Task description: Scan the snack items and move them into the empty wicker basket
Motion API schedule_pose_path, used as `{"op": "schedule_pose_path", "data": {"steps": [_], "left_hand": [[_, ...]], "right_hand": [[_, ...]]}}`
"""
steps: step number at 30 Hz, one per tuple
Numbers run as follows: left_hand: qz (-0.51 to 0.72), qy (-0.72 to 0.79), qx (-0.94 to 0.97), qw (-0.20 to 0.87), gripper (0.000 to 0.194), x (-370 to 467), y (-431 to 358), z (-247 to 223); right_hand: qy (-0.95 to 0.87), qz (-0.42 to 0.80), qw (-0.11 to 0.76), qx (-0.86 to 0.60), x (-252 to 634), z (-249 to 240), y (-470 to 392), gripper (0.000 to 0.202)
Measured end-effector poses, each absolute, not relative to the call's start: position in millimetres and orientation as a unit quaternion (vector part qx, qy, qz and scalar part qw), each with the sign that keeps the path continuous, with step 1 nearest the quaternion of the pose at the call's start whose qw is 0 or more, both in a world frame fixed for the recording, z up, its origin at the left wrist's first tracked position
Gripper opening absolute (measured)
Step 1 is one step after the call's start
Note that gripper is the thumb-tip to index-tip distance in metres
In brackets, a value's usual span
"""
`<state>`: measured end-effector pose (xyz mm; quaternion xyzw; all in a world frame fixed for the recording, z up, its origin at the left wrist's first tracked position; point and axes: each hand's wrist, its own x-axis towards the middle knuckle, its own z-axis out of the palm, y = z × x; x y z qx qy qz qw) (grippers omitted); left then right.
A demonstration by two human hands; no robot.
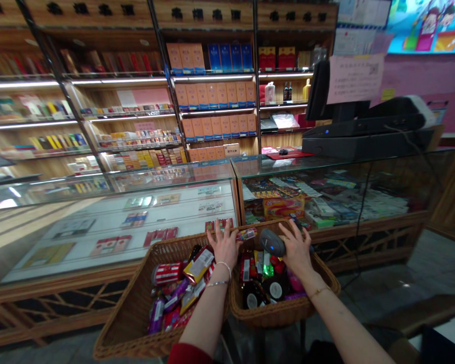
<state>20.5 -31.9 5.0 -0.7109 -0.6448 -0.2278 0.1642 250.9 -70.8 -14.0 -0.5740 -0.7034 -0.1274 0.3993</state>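
My left hand is over the inner side of the left wicker basket, fingers bent and partly spread. A small colourful wrapped snack packet sticks out at its thumb side; the grip itself is partly hidden. My right hand holds a dark grey barcode scanner with a blue light, above the right wicker basket. Purple packets, a yellow-and-white bar and a red-striped tub lie in the left basket. The right one holds a green packet and black round-lidded tubs.
A glass display counter with small boxes inside runs behind the baskets. On its right stand a monitor and a black cash drawer with a hanging cable. Stocked shelves line the back wall.
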Motion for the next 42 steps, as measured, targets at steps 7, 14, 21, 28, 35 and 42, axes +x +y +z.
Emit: {"op": "schedule_pose_path", "data": {"steps": [7,14,21,28,35,42], "left_hand": [[-0.229,-0.645,-0.711,0.162,0.040,20.1,-31.4,5.0],[-0.235,-0.651,-0.701,0.170,0.040,20.6,-34.2,5.6],[-0.241,-0.652,-0.699,0.166,0.041,20.5,-34.4,5.7],[-0.245,-0.658,-0.694,0.161,0.040,21.0,-39.9,8.2],[-0.254,-0.663,-0.687,0.157,0.041,21.4,-45.3,10.1],[-0.255,-0.671,-0.680,0.150,0.036,21.3,-51.2,21.6]], "right_hand": [[-0.703,-0.121,0.385,-0.586,249.7,-7.6,-71.5,0.035],[-0.710,-0.132,0.381,-0.578,249.0,-4.4,-66.7,0.035],[-0.713,-0.136,0.365,-0.583,247.3,2.4,-64.9,0.033],[-0.714,-0.139,0.357,-0.586,244.4,4.3,-64.2,0.034],[-0.717,-0.133,0.357,-0.584,238.2,4.3,-62.5,0.034],[-0.711,-0.142,0.360,-0.587,233.1,9.2,-63.3,0.033]]}}
